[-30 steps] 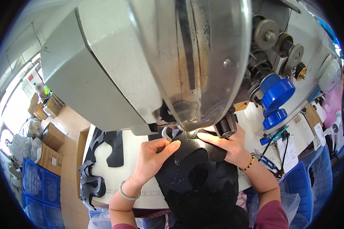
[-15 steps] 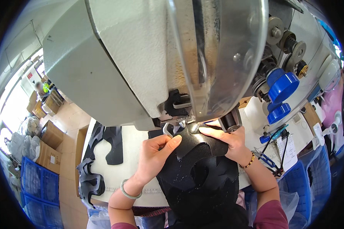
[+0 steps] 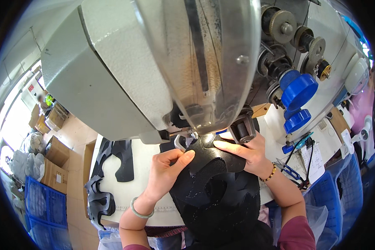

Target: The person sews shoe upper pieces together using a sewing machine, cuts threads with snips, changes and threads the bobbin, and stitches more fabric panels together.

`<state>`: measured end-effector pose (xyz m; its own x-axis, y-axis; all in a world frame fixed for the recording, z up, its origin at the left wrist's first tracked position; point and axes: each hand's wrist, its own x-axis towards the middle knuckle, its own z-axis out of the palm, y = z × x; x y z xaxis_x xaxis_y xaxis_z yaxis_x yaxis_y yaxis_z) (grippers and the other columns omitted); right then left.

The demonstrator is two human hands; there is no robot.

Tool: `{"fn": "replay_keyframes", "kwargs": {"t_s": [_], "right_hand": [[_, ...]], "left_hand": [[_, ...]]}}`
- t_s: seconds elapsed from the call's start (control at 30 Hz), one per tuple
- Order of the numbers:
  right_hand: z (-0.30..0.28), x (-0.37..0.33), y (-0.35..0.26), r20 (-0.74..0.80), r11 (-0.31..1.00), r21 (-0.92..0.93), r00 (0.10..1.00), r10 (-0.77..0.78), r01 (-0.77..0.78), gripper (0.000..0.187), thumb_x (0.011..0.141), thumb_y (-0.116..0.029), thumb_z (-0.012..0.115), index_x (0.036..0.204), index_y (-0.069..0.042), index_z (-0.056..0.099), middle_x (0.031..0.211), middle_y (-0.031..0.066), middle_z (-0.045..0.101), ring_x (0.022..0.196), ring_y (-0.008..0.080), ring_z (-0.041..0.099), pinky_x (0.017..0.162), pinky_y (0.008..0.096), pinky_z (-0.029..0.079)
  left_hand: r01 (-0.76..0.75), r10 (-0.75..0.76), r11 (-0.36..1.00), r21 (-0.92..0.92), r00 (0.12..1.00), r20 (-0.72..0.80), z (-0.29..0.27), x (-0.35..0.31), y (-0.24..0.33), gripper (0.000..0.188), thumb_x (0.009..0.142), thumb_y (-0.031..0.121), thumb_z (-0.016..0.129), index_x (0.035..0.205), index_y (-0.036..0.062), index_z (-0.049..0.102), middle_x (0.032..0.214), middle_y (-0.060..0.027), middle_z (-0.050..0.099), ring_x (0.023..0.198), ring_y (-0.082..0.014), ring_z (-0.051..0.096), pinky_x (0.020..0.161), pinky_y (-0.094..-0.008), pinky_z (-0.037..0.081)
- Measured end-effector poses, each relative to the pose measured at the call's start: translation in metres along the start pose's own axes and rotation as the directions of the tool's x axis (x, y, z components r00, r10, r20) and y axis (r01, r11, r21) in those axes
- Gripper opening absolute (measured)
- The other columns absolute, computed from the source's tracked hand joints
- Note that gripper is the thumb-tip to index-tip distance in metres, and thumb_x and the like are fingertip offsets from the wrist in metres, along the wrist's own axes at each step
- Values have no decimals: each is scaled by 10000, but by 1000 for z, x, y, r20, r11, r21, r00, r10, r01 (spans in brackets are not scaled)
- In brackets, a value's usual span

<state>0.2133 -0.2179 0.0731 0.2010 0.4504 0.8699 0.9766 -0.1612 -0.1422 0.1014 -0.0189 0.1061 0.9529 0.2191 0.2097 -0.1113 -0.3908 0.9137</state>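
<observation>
Under the head of a grey industrial sewing machine (image 3: 108, 79) lies a black shoe upper (image 3: 202, 162) with mesh and smooth overlays. A bright light shines on it by the presser foot. My left hand (image 3: 166, 168) pinches its left edge between thumb and bent fingers. On the other side my right hand (image 3: 256, 156) grips the upper, one finger stretched across it near the foot. The right fingertips are partly hidden behind the machine. More black shoe material (image 3: 218, 208) spreads toward me over the table's near edge.
Cut black pieces (image 3: 123, 158) lie on the white tabletop (image 3: 148, 146) at left, with a curved stack (image 3: 99, 202) nearer me. Blue knobs (image 3: 299, 89) stick out at the machine's right. Blue-handled snips (image 3: 291, 171) lie right. Blue crates (image 3: 46, 204) stand left on the floor.
The view has shifted slightly, so the machine head appears farther left and larger. Both hands keep nearly the same hold on the shoe upper, which has barely moved.
</observation>
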Motion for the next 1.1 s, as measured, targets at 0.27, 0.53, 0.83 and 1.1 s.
{"fn": "replay_keyframes", "kwargs": {"t_s": [0.27,0.53,0.83,1.1], "right_hand": [[-10,11,-12,76,989,-16,986,145,-144,390,671,-46,645,1050,-138,657,1088,28,604,977,242,568,787,350,468],[-52,-23,-41,443,89,634,455,772,-769,200,882,-98,566,1002,-32,420,901,106,540,580,106,566,403,186,447],[-6,-24,-59,303,52,842,550,778,-537,234,886,-52,552,1008,-7,358,880,117,513,638,162,624,541,257,550],[-4,-27,-58,239,98,875,600,764,-474,211,879,-5,537,997,-6,363,846,109,510,663,158,627,568,250,548]], "left_hand": [[5,-9,998,-63,998,-68,5,0,0,382,858,239,645,576,11,523,504,69,334,534,-15,273,440,-218,210],[-408,607,733,545,753,-253,20,-4,2,300,739,169,743,981,45,617,1008,-117,546,771,-212,554,540,-269,460],[-426,598,567,705,801,3,22,-15,2,308,701,128,745,1001,101,676,1136,-73,532,844,-184,479,647,-268,397],[-434,598,642,632,799,-59,25,-17,-2,290,713,59,723,998,81,680,1116,-57,534,628,-121,353,586,-229,350]]}}
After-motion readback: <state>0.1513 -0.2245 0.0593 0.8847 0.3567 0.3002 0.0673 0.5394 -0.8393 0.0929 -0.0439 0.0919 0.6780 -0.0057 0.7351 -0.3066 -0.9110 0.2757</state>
